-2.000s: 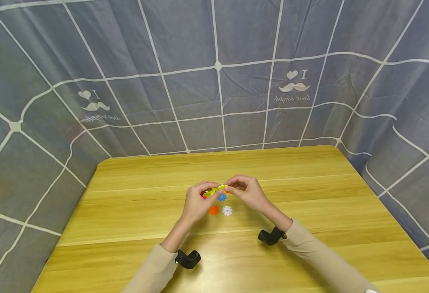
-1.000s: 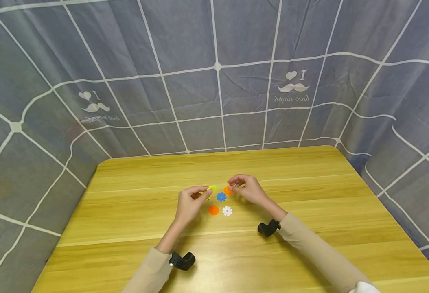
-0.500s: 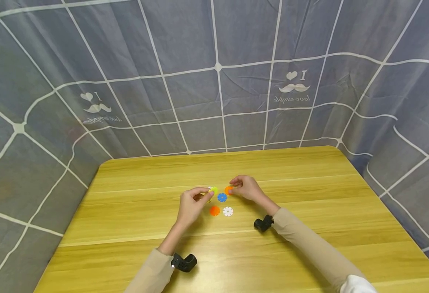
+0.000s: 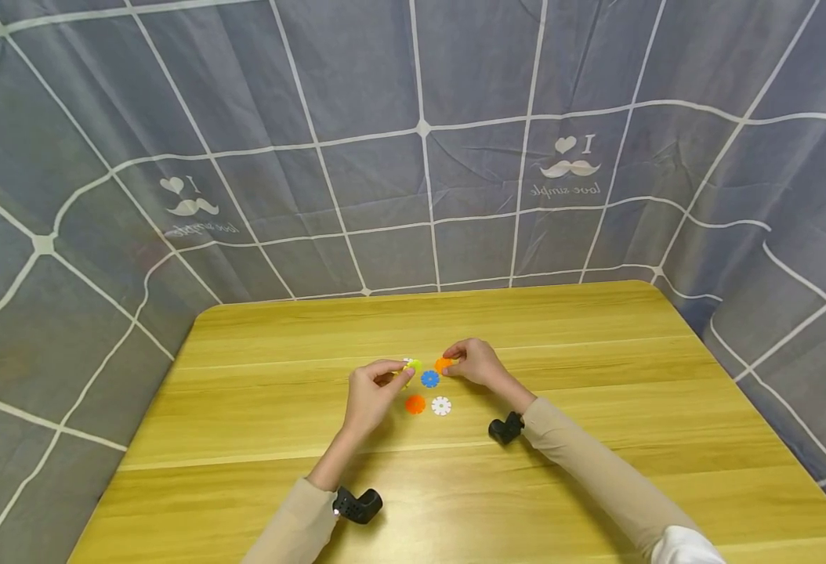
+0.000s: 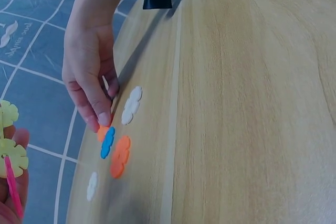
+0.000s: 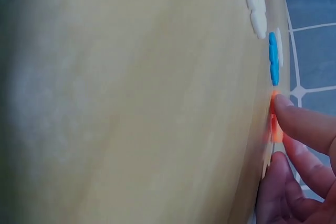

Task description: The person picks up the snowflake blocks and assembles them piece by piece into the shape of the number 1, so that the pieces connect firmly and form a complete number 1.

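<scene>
I read mirrored "love simple", curtain (image 4: 565,190) beyond grips | L hand (image 4: 371,395): pinches yellow discs (image 5: 16,157) | R hand (image 4: 478,363): pinches orange disc (image 4: 443,366) on tbl (image 4: 441,486) | white disc (image 4: 407,361) part-hidden behind L hand

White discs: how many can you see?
2: one white disc on the table, right of the nearer orange disc; another white disc beyond the left hand. Others may be hidden by hands.
</scene>
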The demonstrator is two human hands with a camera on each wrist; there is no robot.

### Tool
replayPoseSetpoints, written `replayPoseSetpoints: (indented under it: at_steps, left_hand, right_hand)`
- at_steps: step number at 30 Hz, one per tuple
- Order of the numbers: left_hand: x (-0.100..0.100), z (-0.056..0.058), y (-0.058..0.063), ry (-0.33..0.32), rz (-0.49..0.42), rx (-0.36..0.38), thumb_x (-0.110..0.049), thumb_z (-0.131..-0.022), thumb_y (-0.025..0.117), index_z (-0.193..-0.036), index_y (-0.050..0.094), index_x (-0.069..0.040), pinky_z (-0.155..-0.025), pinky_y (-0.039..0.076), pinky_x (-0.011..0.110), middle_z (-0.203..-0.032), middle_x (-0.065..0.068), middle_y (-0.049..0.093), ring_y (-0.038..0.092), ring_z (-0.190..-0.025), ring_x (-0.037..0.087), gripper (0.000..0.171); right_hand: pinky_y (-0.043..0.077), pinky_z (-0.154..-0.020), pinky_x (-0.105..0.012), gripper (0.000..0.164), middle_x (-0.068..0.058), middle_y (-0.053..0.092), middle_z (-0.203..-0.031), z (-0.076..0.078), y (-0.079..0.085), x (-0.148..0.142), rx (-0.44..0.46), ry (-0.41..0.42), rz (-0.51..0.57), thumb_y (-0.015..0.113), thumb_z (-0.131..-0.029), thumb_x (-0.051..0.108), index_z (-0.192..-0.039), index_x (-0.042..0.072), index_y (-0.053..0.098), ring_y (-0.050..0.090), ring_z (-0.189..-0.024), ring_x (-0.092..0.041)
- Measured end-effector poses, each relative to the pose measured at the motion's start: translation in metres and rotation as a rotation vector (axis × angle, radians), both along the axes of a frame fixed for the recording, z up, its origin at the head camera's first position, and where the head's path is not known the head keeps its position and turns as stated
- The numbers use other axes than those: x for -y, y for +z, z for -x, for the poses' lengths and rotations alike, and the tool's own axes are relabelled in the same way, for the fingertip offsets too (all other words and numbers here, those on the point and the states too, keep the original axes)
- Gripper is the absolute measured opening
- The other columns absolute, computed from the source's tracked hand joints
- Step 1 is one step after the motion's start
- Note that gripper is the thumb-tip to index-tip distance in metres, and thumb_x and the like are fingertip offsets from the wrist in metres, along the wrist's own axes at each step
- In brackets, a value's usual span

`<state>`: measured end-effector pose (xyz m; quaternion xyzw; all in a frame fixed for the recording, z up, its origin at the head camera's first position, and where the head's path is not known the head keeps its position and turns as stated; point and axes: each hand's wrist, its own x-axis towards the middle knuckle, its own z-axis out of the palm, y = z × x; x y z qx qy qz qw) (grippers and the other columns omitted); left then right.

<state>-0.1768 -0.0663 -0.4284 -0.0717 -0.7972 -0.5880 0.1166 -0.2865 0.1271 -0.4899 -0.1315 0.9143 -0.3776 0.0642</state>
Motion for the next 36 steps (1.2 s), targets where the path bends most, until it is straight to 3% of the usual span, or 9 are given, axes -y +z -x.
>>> replayPoseSetpoints:
  at_steps: [7,10,15,20,27,33,36]
  left_hand:
    - [0.001,-0.001,-0.002,-0.002,-0.006,-0.004,-0.002,-0.084,0.07,-0.09,0.074,0.007,-0.059,0.047,0.013,-0.093,0.023,0.072,0.06,-0.066,0.007,0.011]
    - [0.002,-0.001,-0.003,-0.006,-0.01,0.002,-0.001,-0.084,0.071,-0.088,0.074,0.007,-0.059,0.048,0.014,-0.092,0.023,0.072,0.061,-0.066,0.006,0.01]
    - [0.003,0.001,-0.005,-0.003,-0.022,0.015,-0.002,-0.084,0.071,-0.089,0.074,0.007,-0.059,0.048,0.014,-0.089,0.021,0.073,0.067,-0.068,0.021,0.01]
    - [0.002,0.001,-0.007,-0.001,-0.035,0.006,-0.001,-0.085,0.07,-0.091,0.073,0.008,-0.06,0.048,0.014,-0.088,0.023,0.072,0.067,-0.074,0.041,0.011]
    - [-0.001,0.001,-0.008,0.027,-0.005,-0.021,-0.002,-0.086,0.069,-0.093,0.072,0.009,-0.062,0.049,0.014,-0.088,0.023,0.072,0.068,-0.075,0.038,0.013]
    - [-0.004,0.002,-0.007,0.044,-0.038,-0.014,-0.002,-0.085,0.07,-0.095,0.072,0.01,-0.058,0.048,0.013,-0.086,0.025,0.072,0.068,-0.074,0.04,0.015]
    - [-0.005,0.004,-0.006,0.046,-0.026,-0.017,-0.003,-0.086,0.07,-0.095,0.072,0.01,-0.057,0.048,0.013,-0.086,0.025,0.072,0.068,-0.074,0.038,0.016]
  right_hand:
    - [0.048,-0.07,-0.025,0.022,-0.007,0.069,-0.088,0.0,0.0,0.0,-0.001,-0.007,0.048,0.08,-0.076,0.01,-0.095,0.004,0.069,0.059,-0.076,-0.014]
    - [0.047,-0.067,-0.023,0.015,-0.006,0.069,-0.082,-0.001,0.0,-0.001,-0.018,-0.023,0.071,0.076,-0.08,0.009,-0.092,0.005,0.07,0.059,-0.071,-0.011]
    - [0.042,-0.06,-0.021,0.011,-0.004,0.067,-0.076,-0.002,0.003,-0.002,-0.04,-0.032,0.092,0.072,-0.082,0.009,-0.093,0.004,0.071,0.054,-0.065,-0.009]
    - [0.044,-0.061,-0.021,0.015,-0.006,0.071,-0.083,-0.005,0.009,-0.001,-0.031,-0.021,0.095,0.07,-0.086,0.012,-0.098,0.004,0.074,0.058,-0.07,-0.011]
    - [0.048,-0.062,-0.021,0.016,-0.009,0.073,-0.089,-0.014,0.021,0.001,-0.051,-0.033,0.151,0.068,-0.088,0.013,-0.098,0.002,0.074,0.059,-0.07,-0.012]
    - [0.053,-0.062,-0.023,0.018,-0.013,0.072,-0.086,-0.023,0.039,0.004,-0.026,-0.036,0.28,0.067,-0.088,0.012,-0.099,-0.001,0.071,0.068,-0.075,-0.03]
    - [0.057,-0.065,-0.029,0.019,-0.014,0.073,-0.087,-0.026,0.045,0.004,-0.012,-0.039,0.324,0.067,-0.088,0.013,-0.101,-0.002,0.07,0.069,-0.08,-0.037]
